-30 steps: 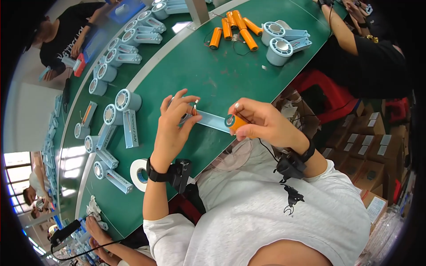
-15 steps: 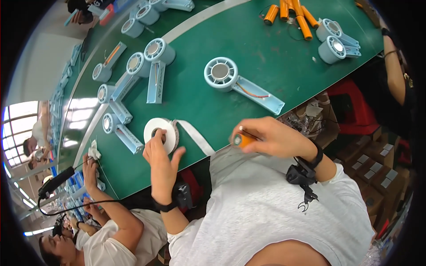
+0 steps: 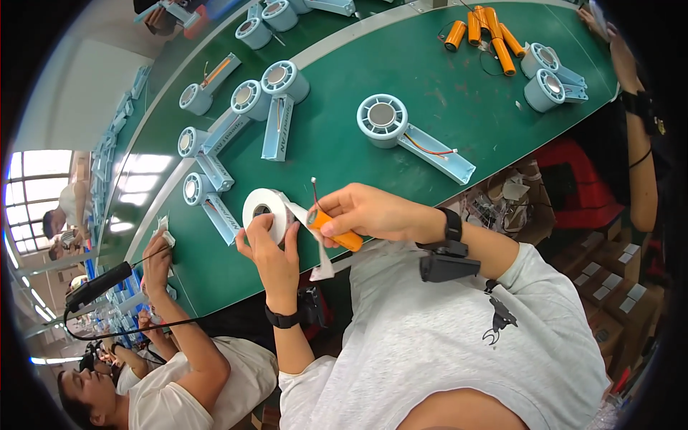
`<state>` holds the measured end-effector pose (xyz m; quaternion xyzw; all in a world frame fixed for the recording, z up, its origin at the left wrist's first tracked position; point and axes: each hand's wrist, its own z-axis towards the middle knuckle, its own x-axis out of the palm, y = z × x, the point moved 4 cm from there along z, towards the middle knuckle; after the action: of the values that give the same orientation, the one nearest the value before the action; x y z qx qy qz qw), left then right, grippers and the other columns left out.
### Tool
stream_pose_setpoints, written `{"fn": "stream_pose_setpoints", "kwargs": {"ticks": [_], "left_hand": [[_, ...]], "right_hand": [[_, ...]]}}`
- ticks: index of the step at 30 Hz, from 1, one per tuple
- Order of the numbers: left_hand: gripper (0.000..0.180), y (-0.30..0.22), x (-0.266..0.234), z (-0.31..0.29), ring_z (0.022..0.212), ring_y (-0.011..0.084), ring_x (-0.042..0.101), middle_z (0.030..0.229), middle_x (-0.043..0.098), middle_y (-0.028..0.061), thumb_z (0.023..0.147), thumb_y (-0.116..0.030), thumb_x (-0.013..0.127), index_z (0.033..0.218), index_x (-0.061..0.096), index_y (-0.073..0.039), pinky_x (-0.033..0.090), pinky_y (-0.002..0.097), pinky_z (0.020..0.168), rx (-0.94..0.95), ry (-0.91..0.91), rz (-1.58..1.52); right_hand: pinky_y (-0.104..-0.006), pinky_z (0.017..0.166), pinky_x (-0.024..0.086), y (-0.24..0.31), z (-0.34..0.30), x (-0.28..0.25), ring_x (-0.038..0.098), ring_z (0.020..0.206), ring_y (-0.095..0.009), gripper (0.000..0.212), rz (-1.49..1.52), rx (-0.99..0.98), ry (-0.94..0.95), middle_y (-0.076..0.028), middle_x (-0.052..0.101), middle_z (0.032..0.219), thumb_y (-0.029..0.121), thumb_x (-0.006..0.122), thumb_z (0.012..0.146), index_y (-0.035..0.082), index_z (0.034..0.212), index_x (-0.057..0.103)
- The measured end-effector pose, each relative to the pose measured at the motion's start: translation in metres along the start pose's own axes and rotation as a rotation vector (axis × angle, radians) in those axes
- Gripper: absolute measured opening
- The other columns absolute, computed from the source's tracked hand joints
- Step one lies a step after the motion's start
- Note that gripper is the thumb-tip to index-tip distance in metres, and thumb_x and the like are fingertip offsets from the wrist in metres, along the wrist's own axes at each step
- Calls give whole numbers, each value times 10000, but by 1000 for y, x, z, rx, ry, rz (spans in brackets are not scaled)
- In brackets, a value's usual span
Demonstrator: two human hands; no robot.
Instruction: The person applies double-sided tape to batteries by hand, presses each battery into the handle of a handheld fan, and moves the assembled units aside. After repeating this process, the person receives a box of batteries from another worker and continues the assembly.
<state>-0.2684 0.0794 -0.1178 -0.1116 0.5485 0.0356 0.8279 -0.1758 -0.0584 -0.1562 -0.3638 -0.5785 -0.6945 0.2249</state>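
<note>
My right hand (image 3: 373,213) pinches an orange cylindrical battery (image 3: 347,239), tilted, with a thin wire and small white plug (image 3: 314,182) sticking up from its far end. My left hand (image 3: 271,254) grips a roll of white tape (image 3: 252,203), fingers at its core and thumb on its side. From the roll a loose strip of tape (image 3: 324,266) passes behind the battery and hangs at the table edge. Beyond my hands lies a light blue handheld fan housing (image 3: 382,118), its handle open and showing red wires.
More blue fan housings (image 3: 285,84) lie at the left, and two (image 3: 546,89) at the far right. Several orange batteries (image 3: 494,36) are piled at the back. A box of scraps (image 3: 512,201) stands beside the green table (image 3: 337,64). Co-workers sit on both sides.
My right hand has moved left with the battery, close to the tape roll, and the battery's wire now points up. My left hand stays on the roll. The loose strip now hangs bent downward.
</note>
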Motion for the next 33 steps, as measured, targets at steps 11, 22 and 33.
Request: {"fn": "stream_pose_setpoints", "kwargs": {"ticks": [11, 22, 33], "left_hand": [[427, -17, 7, 24, 965, 245, 527, 1027, 567, 122, 721, -207, 697, 1034, 496, 3, 168, 483, 999, 165, 41, -86], [399, -96, -4, 25, 1082, 237, 479, 1013, 571, 71, 735, -121, 636, 1100, 502, -25, 153, 517, 1006, 497, -197, -256], [386, -102, 5, 34, 1022, 227, 499, 977, 571, 65, 706, -133, 683, 1049, 536, -33, 202, 452, 946, 297, -169, -280]], "right_hand": [[-249, 682, 481, 96, -148, 28, 611, 773, -118, 266, -1126, -66, 260, -96, 635, 990, 97, 653, 775, 17, 1024, 604], [-259, 786, 488, 117, -91, 29, 610, 879, -161, 328, -833, -400, -561, -179, 628, 991, 13, 581, 812, -111, 1105, 501], [-261, 803, 498, 95, -70, 5, 614, 897, -171, 283, -405, -858, -689, -189, 631, 980, -2, 567, 833, -115, 1085, 509]]}}
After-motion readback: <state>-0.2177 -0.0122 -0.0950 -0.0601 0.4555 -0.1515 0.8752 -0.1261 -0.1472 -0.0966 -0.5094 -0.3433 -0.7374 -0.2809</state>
